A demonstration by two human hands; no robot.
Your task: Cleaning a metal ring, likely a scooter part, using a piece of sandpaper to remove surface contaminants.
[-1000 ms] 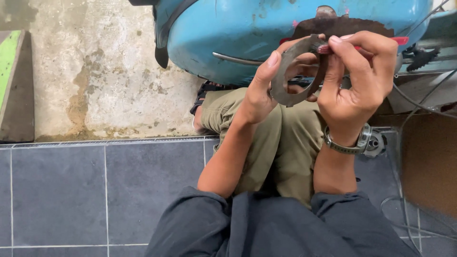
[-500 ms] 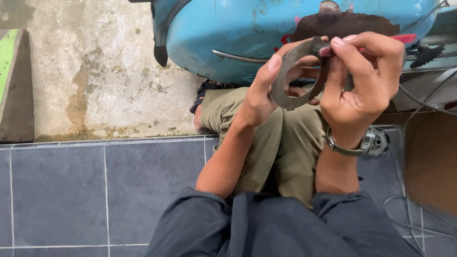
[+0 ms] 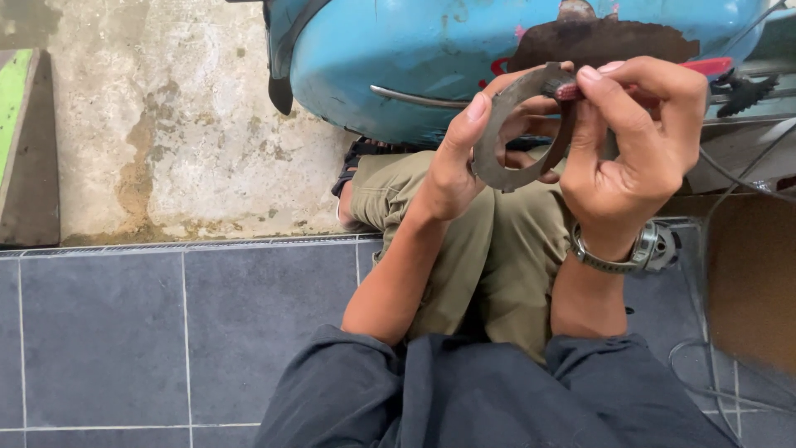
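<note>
Head view: your left hand (image 3: 452, 170) is gripping a grey metal ring plate (image 3: 506, 141) upright above your knees, while your right hand (image 3: 634, 153) is pinching a red-handled brush (image 3: 638, 79) against its upper rim.

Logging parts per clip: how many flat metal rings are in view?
1: the flat metal ring held up between left hand and right hand. Others may be hidden.

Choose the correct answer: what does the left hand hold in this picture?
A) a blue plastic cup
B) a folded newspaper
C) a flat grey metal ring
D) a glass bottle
C: the left hand pinches a flat grey metal ring by its rim, while the right hand holds a red-handled tool against it.
</note>
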